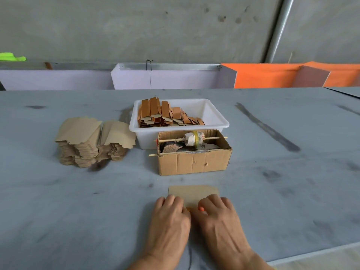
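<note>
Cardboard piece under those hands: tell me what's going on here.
A person is working a flat cardboard blank on the grey table. The left hand and right hand both grip its near edge, apparently folding it; a bit of orange shows between the thumbs. Behind it stands a cardboard box with a cloth-wrapped roller on a stick. A white tub holds folded orange pieces, and a stack of unfolded blanks sits to its left.
</note>
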Available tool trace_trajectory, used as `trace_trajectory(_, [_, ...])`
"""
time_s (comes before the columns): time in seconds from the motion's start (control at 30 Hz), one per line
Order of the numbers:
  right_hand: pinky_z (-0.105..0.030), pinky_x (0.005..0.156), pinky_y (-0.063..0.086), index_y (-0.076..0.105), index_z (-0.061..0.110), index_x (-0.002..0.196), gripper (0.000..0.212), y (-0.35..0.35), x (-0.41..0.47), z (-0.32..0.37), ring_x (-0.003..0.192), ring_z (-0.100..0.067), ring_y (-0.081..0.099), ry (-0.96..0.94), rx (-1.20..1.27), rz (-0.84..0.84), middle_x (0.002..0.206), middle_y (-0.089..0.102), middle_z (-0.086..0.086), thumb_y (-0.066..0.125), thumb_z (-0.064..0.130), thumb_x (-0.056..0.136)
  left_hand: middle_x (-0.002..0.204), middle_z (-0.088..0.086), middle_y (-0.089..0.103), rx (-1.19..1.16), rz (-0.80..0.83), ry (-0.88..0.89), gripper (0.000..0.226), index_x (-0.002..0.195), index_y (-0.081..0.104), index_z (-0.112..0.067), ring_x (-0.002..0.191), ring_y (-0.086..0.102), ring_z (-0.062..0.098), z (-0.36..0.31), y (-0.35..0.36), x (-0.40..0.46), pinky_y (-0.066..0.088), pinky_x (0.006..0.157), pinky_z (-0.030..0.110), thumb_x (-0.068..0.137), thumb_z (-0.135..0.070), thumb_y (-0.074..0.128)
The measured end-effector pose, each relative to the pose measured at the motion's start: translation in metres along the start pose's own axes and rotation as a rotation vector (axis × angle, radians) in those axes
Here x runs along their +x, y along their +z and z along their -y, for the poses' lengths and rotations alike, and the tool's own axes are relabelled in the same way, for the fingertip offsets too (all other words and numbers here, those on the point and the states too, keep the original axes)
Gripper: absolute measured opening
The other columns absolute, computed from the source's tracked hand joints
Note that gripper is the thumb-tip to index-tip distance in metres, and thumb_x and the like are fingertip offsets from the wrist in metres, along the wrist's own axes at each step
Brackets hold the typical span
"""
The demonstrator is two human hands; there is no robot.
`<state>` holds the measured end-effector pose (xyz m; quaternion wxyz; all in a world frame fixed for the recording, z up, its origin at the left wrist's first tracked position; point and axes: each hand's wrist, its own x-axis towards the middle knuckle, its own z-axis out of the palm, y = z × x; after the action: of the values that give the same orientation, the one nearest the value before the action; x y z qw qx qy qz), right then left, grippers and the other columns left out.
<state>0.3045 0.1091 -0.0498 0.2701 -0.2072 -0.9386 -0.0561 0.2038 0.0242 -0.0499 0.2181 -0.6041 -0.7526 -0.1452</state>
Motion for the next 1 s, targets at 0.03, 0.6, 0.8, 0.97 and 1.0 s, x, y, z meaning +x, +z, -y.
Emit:
trace_trajectory(0.03, [-0.025, 0.048, 0.042, 0.061, 0.020, 0.051, 0.014, 0.001, 0.000, 0.002, 0.051, -0.019, 0.056, 0.000, 0.027, 0.021, 0.056, 0.054, 0.003, 0.055, 0.014, 0.062, 0.053, 0.000, 0.049, -0.013, 0.022, -0.009, 0.022, 0.042, 0.052, -0.018, 0.050, 0.054, 0.020, -0.001, -0.001, 0.000, 0.044, 0.047, 0.025, 0.060, -0.012, 0.042])
trace_trajectory(0.6, [-0.021, 0.032, 0.028, 0.064, 0.014, 0.054, 0.034, -0.009, -0.009, -0.021, 0.054, -0.021, 0.058, 0.196, 0.059, 0.220, 0.064, 0.059, 0.002, 0.075, -0.009, 0.032, 0.064, -0.002, 0.056, -0.257, 0.105, -0.205, 0.027, 0.054, 0.058, -0.015, 0.061, 0.061, 0.020, 0.015, -0.010, -0.011, 0.045, 0.045, 0.026, 0.050, 0.007, 0.074])
trace_trajectory(0.8, [-0.022, 0.059, 0.030, 0.069, 0.019, 0.088, 0.029, -0.009, 0.004, -0.026, 0.086, -0.018, 0.056, 0.266, 0.082, 0.309, 0.091, 0.057, 0.006, 0.044, 0.008, 0.080, 0.109, -0.001, 0.055, -0.319, 0.159, -0.357, 0.027, 0.117, 0.063, -0.019, 0.106, 0.053, 0.019, 0.038, 0.006, 0.040, 0.040, 0.083, 0.028, 0.090, -0.023, 0.058])
trace_trajectory(0.97, [-0.028, 0.071, 0.047, 0.070, 0.022, 0.097, 0.030, -0.011, 0.025, -0.032, 0.088, -0.021, 0.060, 0.341, 0.154, 0.359, 0.099, 0.063, 0.004, 0.043, 0.014, 0.085, 0.114, 0.000, 0.051, -0.336, 0.337, -0.391, 0.033, 0.117, 0.060, -0.019, 0.110, 0.053, 0.021, 0.043, 0.020, 0.050, 0.040, 0.087, 0.029, 0.086, -0.030, 0.064])
trace_trajectory(1.0, [-0.029, 0.074, 0.048, 0.070, 0.022, 0.100, 0.030, -0.009, 0.030, -0.034, 0.092, -0.022, 0.060, 0.359, 0.171, 0.348, 0.104, 0.064, 0.003, 0.044, 0.014, 0.086, 0.114, 0.001, 0.052, -0.344, 0.357, -0.408, 0.032, 0.116, 0.059, -0.019, 0.111, 0.053, 0.021, 0.044, 0.020, 0.051, 0.040, 0.087, 0.029, 0.086, -0.030, 0.065])
